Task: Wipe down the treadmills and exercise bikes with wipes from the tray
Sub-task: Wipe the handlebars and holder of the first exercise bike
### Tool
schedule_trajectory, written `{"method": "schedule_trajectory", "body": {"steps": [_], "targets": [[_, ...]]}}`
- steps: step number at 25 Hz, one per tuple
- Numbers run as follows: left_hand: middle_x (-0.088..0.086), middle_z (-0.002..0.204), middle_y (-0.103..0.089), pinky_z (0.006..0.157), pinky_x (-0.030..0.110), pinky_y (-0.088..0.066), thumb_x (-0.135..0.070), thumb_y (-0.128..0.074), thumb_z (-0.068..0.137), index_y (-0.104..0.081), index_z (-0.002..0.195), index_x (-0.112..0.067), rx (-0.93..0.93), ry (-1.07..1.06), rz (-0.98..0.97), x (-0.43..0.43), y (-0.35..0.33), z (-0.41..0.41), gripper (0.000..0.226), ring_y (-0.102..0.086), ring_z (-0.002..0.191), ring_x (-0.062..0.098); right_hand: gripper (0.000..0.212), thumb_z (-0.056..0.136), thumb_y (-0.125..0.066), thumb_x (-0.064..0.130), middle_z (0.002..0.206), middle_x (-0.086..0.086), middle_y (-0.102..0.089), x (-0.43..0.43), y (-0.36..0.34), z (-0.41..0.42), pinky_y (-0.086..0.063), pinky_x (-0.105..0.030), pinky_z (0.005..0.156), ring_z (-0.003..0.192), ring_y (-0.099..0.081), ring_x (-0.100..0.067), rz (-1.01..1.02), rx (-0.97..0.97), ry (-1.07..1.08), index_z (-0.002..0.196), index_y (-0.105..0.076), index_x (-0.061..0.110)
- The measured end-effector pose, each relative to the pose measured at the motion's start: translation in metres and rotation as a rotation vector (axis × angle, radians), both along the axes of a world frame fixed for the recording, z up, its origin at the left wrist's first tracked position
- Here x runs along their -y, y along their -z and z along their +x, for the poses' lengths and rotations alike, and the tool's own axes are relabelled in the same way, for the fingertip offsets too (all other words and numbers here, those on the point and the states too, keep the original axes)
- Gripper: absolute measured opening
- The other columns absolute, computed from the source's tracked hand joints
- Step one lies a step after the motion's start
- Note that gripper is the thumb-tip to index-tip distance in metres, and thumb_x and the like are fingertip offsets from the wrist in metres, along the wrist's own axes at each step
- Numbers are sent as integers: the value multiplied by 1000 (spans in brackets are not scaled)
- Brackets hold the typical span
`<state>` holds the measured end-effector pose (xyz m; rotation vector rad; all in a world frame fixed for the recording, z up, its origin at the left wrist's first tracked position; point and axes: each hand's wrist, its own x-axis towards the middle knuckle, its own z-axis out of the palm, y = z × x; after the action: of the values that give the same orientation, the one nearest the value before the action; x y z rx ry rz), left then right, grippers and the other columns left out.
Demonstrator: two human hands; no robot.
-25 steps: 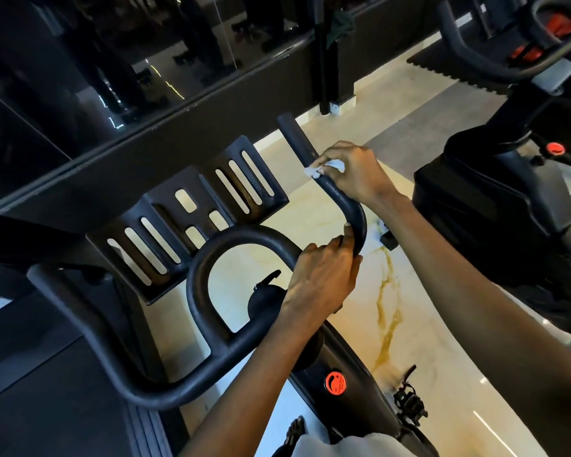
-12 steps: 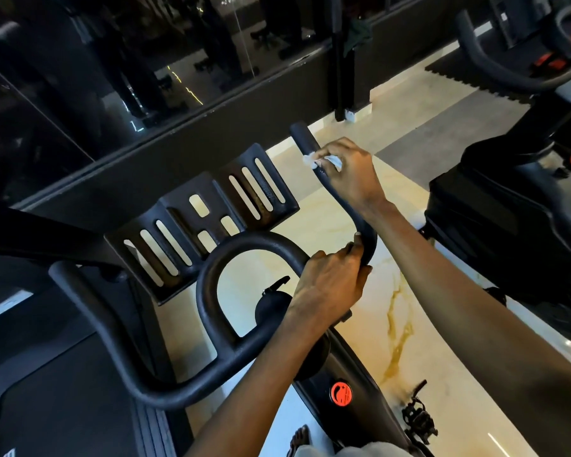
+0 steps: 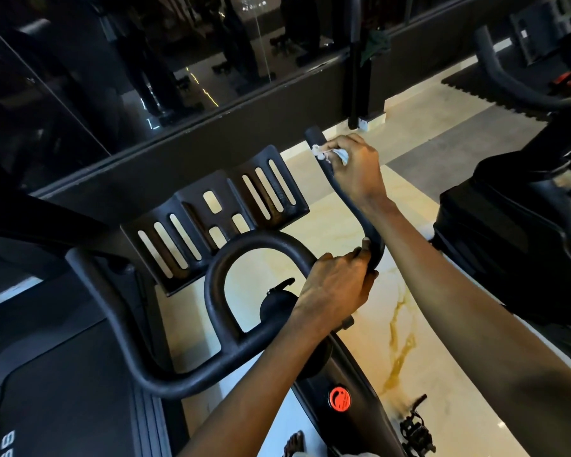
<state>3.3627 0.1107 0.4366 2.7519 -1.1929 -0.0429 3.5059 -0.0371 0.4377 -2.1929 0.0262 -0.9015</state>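
Observation:
The black handlebar (image 3: 165, 367) of an exercise bike fills the middle of the view, with a slotted black console tray (image 3: 211, 212) in front of it. My right hand (image 3: 356, 169) pinches a crumpled white wipe (image 3: 330, 154) against the right handlebar horn, close to its tip (image 3: 314, 133). My left hand (image 3: 335, 285) grips the same bar lower down, at the bend where the horn meets the inner loop. The wipe tray is not in view.
A treadmill deck (image 3: 56, 384) lies at the lower left. A second exercise bike (image 3: 521, 219) stands to the right. Dark glass panels (image 3: 145, 61) run along the far side. The pale marble floor (image 3: 402, 324) shows beneath, and a red knob (image 3: 339, 399) and a pedal (image 3: 416, 427) sit below.
My right hand has slid the wipe further up the horn toward its tip. My left hand keeps the same grip at the bend.

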Motion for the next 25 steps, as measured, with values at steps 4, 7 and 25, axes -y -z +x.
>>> {"method": "schedule_trajectory", "body": {"steps": [4,7,25], "targets": [[7,119,-69,91,41,-46,-34,-41,107,-39,146,-11,-36,-7,41,0,2,3,45,-68,98,33,12,95,-63,13,106,-5,-67,-13,-23,23,-39,1,73,89,-57,-5,32,18,-2,103,-72,10],[6,116,-71,95,41,-43,-32,-46,105,-49,142,-12,-22,21,-14,-5,3,4,42,-67,102,31,11,95,-65,13,105,-6,-69,-9,-12,10,-37,1,73,92,-59,-9,91,3,51,104,-70,10],[-5,159,-36,122,39,1,-54,-39,104,-45,149,-33,71,-81,-92,-107,-10,41,50,-18,151,13,12,94,-67,15,107,-2,-72,-26,-20,1,-46,-7,79,97,-65,-11,126,-61,77,105,-72,13]]}}
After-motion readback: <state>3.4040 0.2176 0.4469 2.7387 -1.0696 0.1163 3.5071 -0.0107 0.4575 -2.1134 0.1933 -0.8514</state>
